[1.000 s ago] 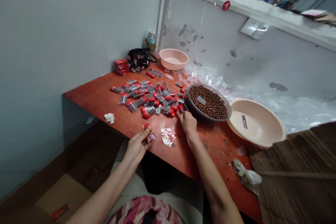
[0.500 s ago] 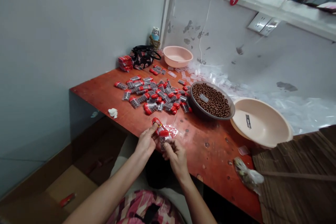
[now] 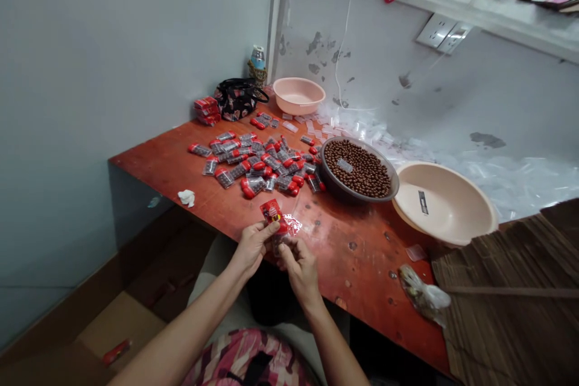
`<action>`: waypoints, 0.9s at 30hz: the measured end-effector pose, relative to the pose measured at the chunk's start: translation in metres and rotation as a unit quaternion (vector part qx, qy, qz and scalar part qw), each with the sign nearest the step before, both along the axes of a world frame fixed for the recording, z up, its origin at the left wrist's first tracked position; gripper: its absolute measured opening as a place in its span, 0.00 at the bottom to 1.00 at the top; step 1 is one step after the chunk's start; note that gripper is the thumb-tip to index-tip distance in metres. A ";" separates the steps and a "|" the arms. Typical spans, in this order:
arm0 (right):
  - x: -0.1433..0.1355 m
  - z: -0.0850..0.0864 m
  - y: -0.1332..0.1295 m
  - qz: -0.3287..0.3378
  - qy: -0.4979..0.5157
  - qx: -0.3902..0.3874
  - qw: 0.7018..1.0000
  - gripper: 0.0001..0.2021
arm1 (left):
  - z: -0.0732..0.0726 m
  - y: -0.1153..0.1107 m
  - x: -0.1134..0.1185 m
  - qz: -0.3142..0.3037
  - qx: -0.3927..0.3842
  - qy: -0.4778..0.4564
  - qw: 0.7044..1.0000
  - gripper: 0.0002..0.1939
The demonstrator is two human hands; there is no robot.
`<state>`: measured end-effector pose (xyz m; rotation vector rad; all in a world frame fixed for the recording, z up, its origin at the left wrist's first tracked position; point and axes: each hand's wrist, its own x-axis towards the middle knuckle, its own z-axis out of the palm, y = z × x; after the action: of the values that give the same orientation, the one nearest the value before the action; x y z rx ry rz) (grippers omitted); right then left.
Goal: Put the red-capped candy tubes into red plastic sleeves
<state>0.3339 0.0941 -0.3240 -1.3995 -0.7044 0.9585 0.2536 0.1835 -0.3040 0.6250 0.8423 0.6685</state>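
My left hand (image 3: 253, 245) pinches a small red printed packet (image 3: 271, 211) at the table's front edge. Close beside it, my right hand (image 3: 298, 262) has its fingers closed on a clear container (image 3: 279, 241) with a red cap and dark contents. The packet lies against the capped end, and the fingers partly hide both. Shiny clear-and-red wrappers (image 3: 292, 225) lie on the table just behind my hands. Farther back is a pile of filled, red-capped containers (image 3: 257, 163).
A grey basin (image 3: 394, 187) of brown balls stands right of the pile, beside a cream basin (image 3: 470, 217). A pink basin (image 3: 298, 108), a black floral bag (image 3: 235, 105) and clear plastic pieces (image 3: 520, 187) are behind. Stacked cardboard (image 3: 506, 289) is at right.
The red packet now stands more upright and flat to view, with my left thumb lower on it, over the container's cap. The whole view has shifted slightly.
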 end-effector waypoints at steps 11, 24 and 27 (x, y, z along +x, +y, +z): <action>0.003 -0.006 0.001 -0.009 0.043 0.002 0.999 0.09 | 0.000 0.004 -0.004 -0.047 0.082 0.083 0.992 0.11; 0.000 -0.012 0.009 -0.010 0.159 0.012 0.987 0.10 | 0.010 -0.001 -0.011 -0.142 0.052 0.017 0.988 0.11; -0.003 -0.010 0.013 -0.058 0.162 0.022 0.985 0.11 | 0.003 -0.008 -0.010 -0.099 0.042 0.003 0.994 0.10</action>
<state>0.3313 0.1069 -0.3338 -1.1947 -0.3935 1.0401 0.2436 0.1755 -0.3011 0.7757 0.7497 0.5244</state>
